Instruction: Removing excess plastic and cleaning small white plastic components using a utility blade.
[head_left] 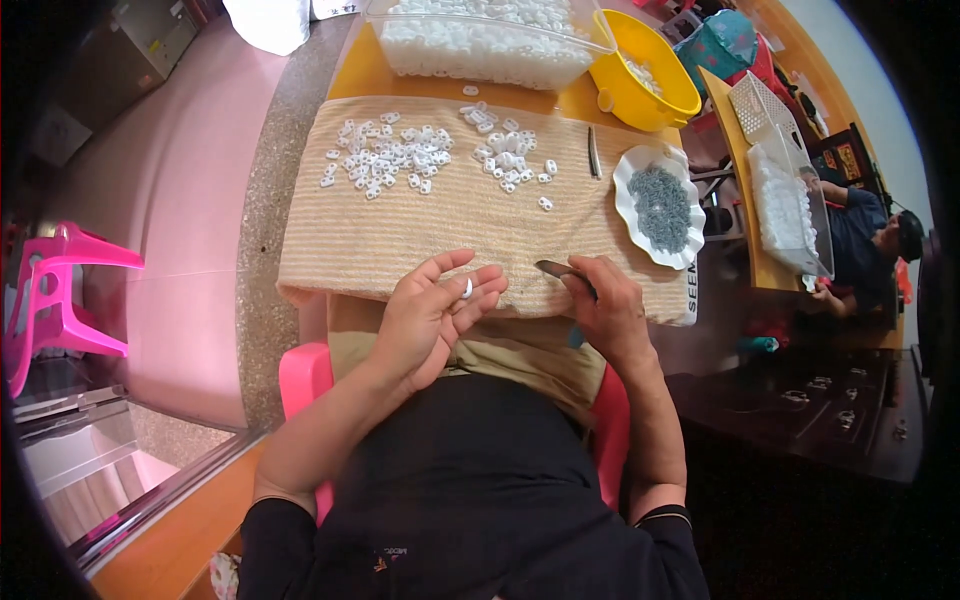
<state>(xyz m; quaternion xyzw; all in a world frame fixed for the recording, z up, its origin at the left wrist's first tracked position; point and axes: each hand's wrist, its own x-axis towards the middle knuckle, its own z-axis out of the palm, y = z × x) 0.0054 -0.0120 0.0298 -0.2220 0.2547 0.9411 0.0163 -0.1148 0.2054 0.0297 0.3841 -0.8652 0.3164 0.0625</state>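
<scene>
Palm up near the towel's front edge, my left hand point(430, 312) holds a small white plastic piece point(467, 288) between thumb and fingers. My right hand point(610, 308) is closed around a small knife point(553, 268). Its dark blade points left toward my left hand, apart from the white piece, and a bit of blue handle shows below my fist. Beyond my hands, a loose pile of white two-holed plastic pieces point(392, 158) lies on the striped towel point(440, 225). To its right is a smaller pile of similar pieces point(508, 152).
A clear bin point(480, 65) full of white pieces stands at the back, beside a yellow basin point(655, 110). On the right, a scalloped white dish point(627, 205) holds small grey parts, near a thin metal tool point(594, 152). A co-worker point(868, 240) sits far right; a pink stool point(65, 300) stands left.
</scene>
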